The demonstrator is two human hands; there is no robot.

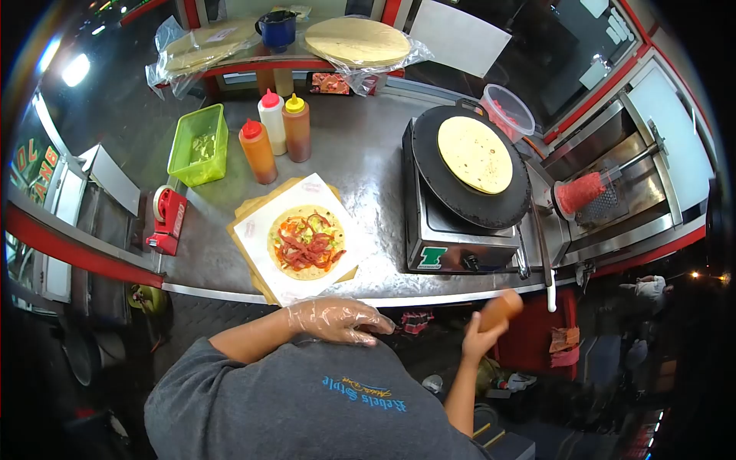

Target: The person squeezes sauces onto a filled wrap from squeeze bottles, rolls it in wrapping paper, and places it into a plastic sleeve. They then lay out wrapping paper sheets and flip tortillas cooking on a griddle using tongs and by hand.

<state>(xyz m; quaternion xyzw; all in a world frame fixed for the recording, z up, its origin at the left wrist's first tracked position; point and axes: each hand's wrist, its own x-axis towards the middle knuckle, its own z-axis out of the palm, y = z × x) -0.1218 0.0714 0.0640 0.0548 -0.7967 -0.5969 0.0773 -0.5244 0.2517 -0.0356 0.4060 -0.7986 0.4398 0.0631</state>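
My left hand (337,320), in a clear plastic glove, hovers in front of my chest near the counter's front edge, holding nothing, with its fingers loosely extended. Out to the right and past the edge, my right hand (481,339) grips an orange-brown sauce bottle (502,309), blurred and tilted. Just beyond my left hand lies a flatbread (284,262) topped with shredded vegetables and reddish meat strips (305,251). It rests on white paper (257,230) over a stack of brown sheets (247,207).
Several squeeze bottles (257,152) stand behind the paper, beside a green tub (178,165) and a red tape dispenser (169,218). To the right, a griddle (429,161) on a burner carries flatbreads (474,153). A meat spit (579,193) is farther right; bagged flatbreads (356,40) sit on the shelf.
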